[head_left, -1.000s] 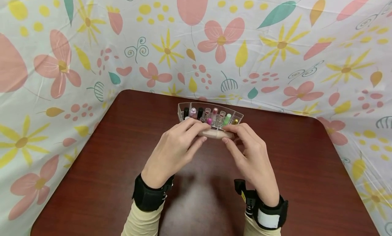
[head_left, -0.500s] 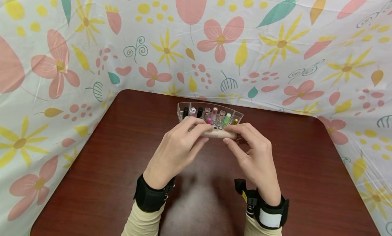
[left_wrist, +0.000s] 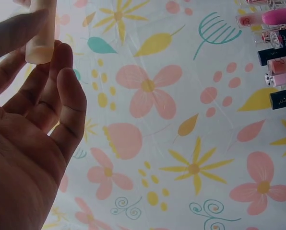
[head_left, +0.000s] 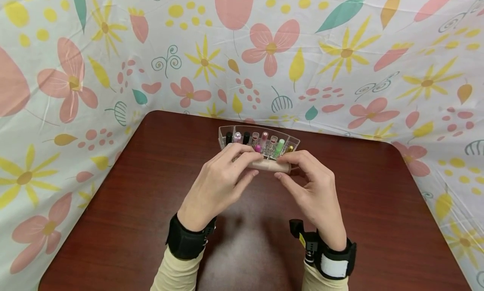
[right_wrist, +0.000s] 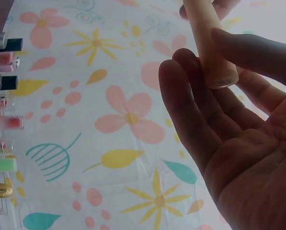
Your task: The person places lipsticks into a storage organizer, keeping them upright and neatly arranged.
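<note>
A slim beige cosmetic tube (head_left: 269,165) lies sideways between my two hands above the table. My left hand (head_left: 221,179) pinches its left end between thumb and fingers. At the other end, my right hand (head_left: 313,186) grips it the same way. The right wrist view shows the tube's (right_wrist: 208,45) flat round end with a small label, the thumb pressed along its side. In the left wrist view the opposite end of the tube (left_wrist: 41,36) sits between thumb and fingers. Just behind the hands stands a clear plastic cosmetics organizer (head_left: 227,132), its front partly hidden by them.
Several lipsticks and gloss tubes stand in the organizer, among them a green tube (head_left: 280,146), a bright pink one (head_left: 258,148) and a gold-topped one (head_left: 290,149). The dark wooden table (head_left: 151,190) is bordered by a flowered cloth (head_left: 204,22) at the back and sides.
Both hands and the tube have shifted slightly to the right, and the tube's right end has tipped a little lower toward me. Both hands keep their hold.
</note>
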Motion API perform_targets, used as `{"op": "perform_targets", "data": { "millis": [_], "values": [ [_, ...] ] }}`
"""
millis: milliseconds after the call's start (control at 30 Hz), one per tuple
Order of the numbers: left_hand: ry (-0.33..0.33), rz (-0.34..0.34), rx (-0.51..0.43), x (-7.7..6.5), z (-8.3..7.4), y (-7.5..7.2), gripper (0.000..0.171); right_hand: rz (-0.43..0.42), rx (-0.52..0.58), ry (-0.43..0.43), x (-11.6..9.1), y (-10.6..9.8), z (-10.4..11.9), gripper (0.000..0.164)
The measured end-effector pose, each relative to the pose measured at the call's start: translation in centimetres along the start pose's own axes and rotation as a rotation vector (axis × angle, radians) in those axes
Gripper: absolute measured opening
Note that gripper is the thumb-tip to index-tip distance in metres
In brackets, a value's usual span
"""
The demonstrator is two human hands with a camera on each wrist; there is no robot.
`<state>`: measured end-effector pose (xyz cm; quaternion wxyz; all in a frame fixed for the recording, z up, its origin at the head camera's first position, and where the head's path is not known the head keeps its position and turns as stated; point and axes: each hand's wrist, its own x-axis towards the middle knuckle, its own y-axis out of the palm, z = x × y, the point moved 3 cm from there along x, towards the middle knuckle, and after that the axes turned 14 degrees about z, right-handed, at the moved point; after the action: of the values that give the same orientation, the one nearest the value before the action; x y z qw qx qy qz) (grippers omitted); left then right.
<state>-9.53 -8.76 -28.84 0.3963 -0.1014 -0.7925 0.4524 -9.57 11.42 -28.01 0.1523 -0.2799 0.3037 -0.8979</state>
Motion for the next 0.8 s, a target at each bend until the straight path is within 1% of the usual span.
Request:
{"op": "perform_targets", "data": {
  "millis": [133,367,467,667,800],
  "values": [
    [-0.003,-0.006,0.014,0.0,0.1,0.0,0.021,0.005,0.0,-0.007,0.1,0.1,-0.1,0.03],
    [-0.013,0.001,0.021,-0.1,0.5,0.3,0.019,0.002,-0.03,-0.036,0.3,0.4,-0.5,0.028],
    [-0.013,0.007,0.021,-0.1,0.6,0.4,0.019,0.013,-0.031,-0.03,0.3,0.5,-0.7,0.028],
    [-0.017,0.007,-0.01,0.1,0.9,0.6,0.023,0.071,0.002,0.025,0.6,1.1,-1.4,0.026],
    [-0.015,-0.016,-0.037,0.3,1.1,0.8,0.03,0.111,0.069,0.08,0.9,1.8,-2.1,0.025]
  ]
}}
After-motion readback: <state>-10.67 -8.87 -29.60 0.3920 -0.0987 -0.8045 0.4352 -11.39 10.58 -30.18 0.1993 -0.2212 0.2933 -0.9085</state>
